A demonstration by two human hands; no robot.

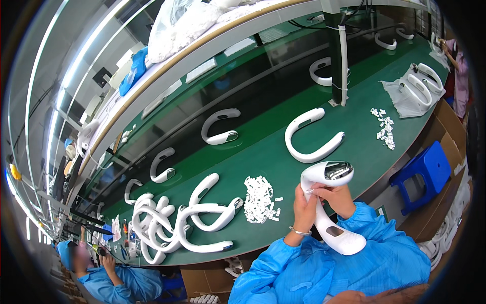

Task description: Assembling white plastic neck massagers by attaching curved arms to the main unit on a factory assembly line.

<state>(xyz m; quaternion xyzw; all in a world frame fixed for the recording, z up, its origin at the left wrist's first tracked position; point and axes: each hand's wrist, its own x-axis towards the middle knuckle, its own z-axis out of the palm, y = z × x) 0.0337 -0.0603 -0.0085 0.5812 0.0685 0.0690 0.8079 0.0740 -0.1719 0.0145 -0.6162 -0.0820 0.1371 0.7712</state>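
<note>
A white U-shaped neck fan [340, 242] is held up in front of my body, at the near edge of the bench. My left hand [304, 210] is wrapped round its curved middle from the left. My right hand [335, 199] closes on the same curve from the right, its thumb and fingers meeting the left hand's. One end of the fan, with a dark glossy window, points up and right; the other, with an oval opening, hangs toward me. Left of my hands lies a pile of small white plastic parts [259, 199]. Another neck fan [304, 150] rests just beyond them.
Several neck fans [164, 223] are heaped on the green bench [273, 175] to the left. More sit on a dark green belt [263, 117] behind. At right are a second parts pile [386, 133] and a blue stool [422, 175]. A co-worker [119, 278] sits at far left.
</note>
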